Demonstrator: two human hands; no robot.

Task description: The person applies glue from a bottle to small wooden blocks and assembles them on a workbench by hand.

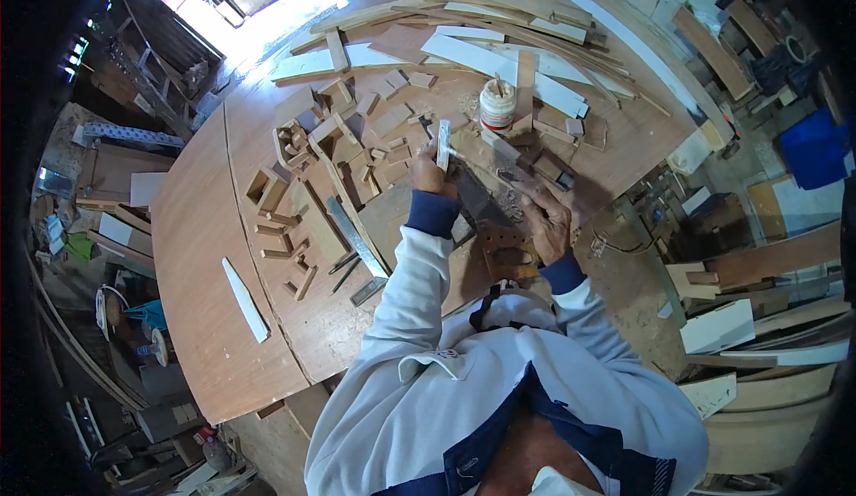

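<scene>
Left hand [430,175] grips narrow pale piece [443,145]. Right hand [548,222], blurred, near dark-centred wooden piece [555,172]. Handsaw [510,248] between forearms. White jar [497,106] beyond hands. Small wood blocks [392,120] left; long strips [508,61] across far surface [201,229].

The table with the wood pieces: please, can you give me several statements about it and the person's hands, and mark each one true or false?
1. The left hand holds a small whitish piece. True.
2. The jar lies on its side. False: the jar stands upright, with a stick coming out of its top.
3. The saw lies between the two forearms. True.
4. The white strip lies in the middle of the wood blocks. False: it lies apart from them, on the left part of the table.
5. The cuffs of both sleeves are dark blue. True.
</scene>
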